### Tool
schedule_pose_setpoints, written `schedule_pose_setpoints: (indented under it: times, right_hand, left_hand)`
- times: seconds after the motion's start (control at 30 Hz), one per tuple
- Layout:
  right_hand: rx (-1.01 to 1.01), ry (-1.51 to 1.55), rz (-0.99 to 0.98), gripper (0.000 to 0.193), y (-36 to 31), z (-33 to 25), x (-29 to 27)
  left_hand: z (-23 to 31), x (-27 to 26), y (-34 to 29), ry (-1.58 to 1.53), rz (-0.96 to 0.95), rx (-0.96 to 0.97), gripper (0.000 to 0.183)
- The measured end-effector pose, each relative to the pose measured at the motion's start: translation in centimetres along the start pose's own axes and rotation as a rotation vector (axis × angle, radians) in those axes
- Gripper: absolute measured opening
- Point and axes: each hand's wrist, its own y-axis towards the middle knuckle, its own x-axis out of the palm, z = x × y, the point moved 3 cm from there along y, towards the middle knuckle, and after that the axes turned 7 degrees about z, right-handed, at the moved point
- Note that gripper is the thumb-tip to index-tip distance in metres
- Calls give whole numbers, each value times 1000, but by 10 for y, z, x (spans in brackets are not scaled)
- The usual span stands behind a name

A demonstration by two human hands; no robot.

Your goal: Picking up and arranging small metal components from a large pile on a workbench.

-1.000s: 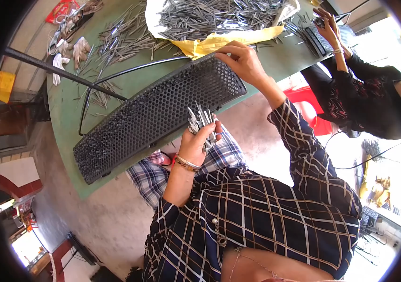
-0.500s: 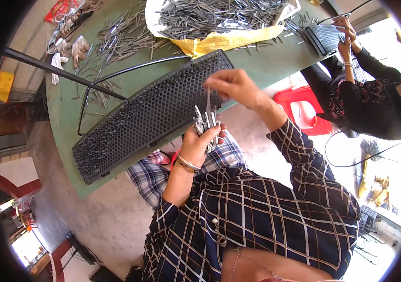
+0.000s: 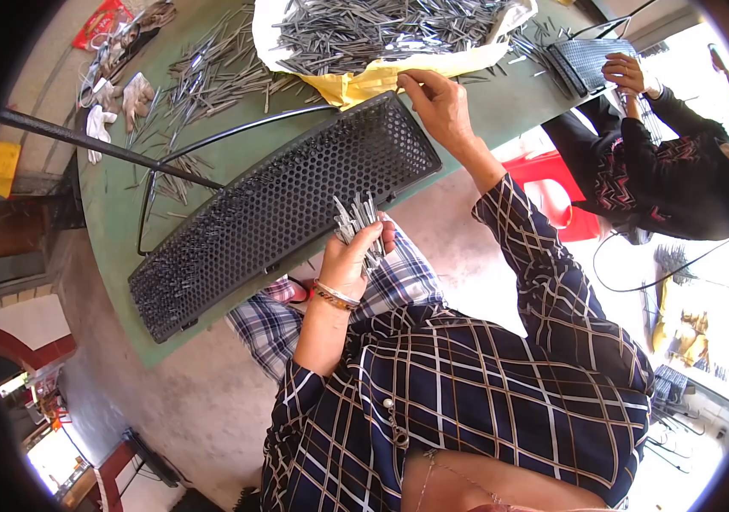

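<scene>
A bundle of thin grey strips (image 3: 358, 217) is wrapped in the fingers of my left hand (image 3: 354, 256), its ends fanning upward. My right hand (image 3: 443, 107) reaches to the far right corner of a long black panel (image 3: 296, 200) with a honeycomb of holes. There its thumb and forefinger are pinched together at the panel's edge; whatever lies between them is too small to make out. Dark strip ends stand densely in the holes toward the panel's left end, while holes near the right end show light through.
The panel lies tilted across a green table (image 3: 113, 218) with a black metal frame (image 3: 245, 119) behind it. A yellow-white sack (image 3: 356, 85) overflows with strips. Loose strips and gloves (image 3: 98, 128) lie at left. Another person (image 3: 663, 166) works at right by a red stool (image 3: 556, 205).
My right hand has moved from just above the bundle, where it pinched a strip, up to the panel's far right corner. My left hand still holds the bundle, slightly shifted left.
</scene>
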Motion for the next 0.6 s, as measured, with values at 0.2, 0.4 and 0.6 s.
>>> schedule_pose_setpoints:
  times: [0.2, 0.4, 0.6]
  right_hand:
    - [-160, -82, -13, 16, -6, -8, 1]
    - [-251, -105, -97, 13, -20, -1, 6]
    - [-125, -191, -118, 17, -18, -29, -5]
  left_hand:
    - [-1, 1, 0, -53, -6, -58, 18]
    - [3, 10, -11, -65, 37, -172, 17]
    - [10, 12, -10, -32, 71, -129, 17]
